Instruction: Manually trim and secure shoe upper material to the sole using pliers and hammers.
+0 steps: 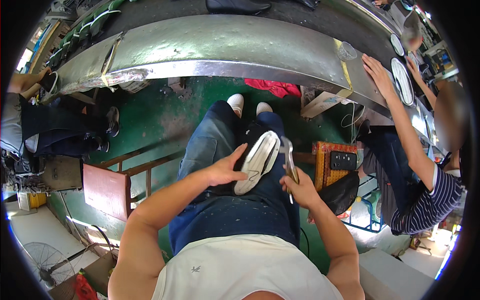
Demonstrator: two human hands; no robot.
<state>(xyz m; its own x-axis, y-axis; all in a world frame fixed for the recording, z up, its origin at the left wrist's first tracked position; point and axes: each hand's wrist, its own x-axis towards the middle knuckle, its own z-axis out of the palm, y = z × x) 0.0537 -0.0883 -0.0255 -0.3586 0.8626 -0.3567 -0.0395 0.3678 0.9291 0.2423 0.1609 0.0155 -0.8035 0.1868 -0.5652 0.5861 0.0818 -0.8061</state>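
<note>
Across my lap lies a dark shoe upper on a last, its white sole [257, 162] turned up, with a dark curved mark near its lower end. My left hand [227, 169] grips its left side, thumb pointing up along the edge and fingers bent over the lower sole. Just right of the shoe, my right hand [300, 187] is closed round metal lasting pincers [289, 159] with a hammer-like head and yellowish handle. The pincers' head is beside the sole's right edge and slightly blurred; whether they touch is unclear.
A metal-edged conveyor bench [215, 47] curves ahead, carrying a black shoe [237, 6] and white soles [402, 81]. One co-worker's hand [378, 75] rests on its right edge; another person stands left. A brown seat [106, 191] is at left, a phone [343, 160] on a stool at right.
</note>
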